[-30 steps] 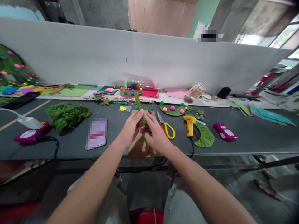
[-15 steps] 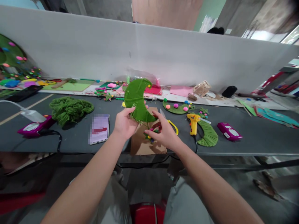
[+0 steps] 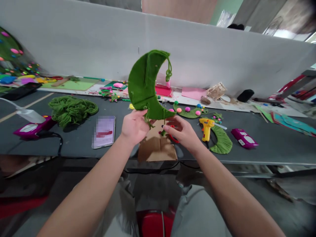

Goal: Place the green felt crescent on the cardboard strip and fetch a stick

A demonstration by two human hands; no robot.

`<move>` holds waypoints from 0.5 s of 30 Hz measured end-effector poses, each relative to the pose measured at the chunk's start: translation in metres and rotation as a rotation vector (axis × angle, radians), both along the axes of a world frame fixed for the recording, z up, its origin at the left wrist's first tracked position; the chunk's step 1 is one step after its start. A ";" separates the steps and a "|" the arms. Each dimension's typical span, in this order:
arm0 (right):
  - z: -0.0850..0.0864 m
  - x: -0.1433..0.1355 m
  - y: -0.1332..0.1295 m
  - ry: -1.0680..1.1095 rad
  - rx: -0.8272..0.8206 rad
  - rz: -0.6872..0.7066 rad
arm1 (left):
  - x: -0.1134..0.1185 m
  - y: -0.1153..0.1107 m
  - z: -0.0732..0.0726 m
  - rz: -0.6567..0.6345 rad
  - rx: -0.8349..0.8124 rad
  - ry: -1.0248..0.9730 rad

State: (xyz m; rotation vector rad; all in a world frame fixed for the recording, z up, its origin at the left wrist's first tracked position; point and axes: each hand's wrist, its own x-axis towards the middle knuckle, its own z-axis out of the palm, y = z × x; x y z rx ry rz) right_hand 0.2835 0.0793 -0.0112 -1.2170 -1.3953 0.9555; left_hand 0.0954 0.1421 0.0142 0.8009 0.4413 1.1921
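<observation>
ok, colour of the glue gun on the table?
Yellow body with an orange trigger: the small plastic glue gun, right of the right hand, clearest in the head view.

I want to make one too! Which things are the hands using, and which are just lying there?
In use:
green crescent, held up by left hand
right hand, just beneath it

Lying about:
yellow glue gun
green yarn pile
phone
cardboard piece
</observation>
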 end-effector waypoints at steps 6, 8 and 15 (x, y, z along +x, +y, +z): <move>0.011 -0.017 -0.013 0.040 0.168 -0.138 | 0.014 -0.014 -0.003 0.221 0.268 0.139; 0.018 -0.026 -0.019 0.123 0.170 0.051 | 0.019 -0.027 0.001 0.192 0.388 0.226; 0.027 -0.023 -0.004 0.525 0.113 -0.207 | 0.014 -0.048 0.006 0.082 0.655 0.448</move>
